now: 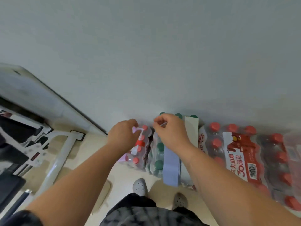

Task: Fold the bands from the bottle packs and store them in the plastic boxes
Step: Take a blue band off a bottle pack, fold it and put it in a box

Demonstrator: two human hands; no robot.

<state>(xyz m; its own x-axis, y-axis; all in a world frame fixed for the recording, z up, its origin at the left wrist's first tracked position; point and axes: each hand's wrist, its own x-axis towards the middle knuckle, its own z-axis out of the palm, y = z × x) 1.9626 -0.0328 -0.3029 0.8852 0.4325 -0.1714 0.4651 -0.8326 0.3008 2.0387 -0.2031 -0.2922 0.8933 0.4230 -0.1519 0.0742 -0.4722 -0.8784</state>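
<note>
Shrink-wrapped bottle packs stand on the floor along the wall. My left hand (124,133) pinches the end of a pale pink band (138,130) above the red-capped pack (138,150). My right hand (169,129) pinches another thin pale strip (163,124) above the green-capped pack (157,154). A light blue band (171,165) lies across the green-capped pack, under my right wrist. I cannot tell whether the two hands hold one band or two.
Larger red-capped packs (241,154) with a red label fill the floor to the right. A white frame and dark equipment (32,144) stand at the left. My two grey shoes (140,186) are on the beige floor below the packs. No plastic box is in view.
</note>
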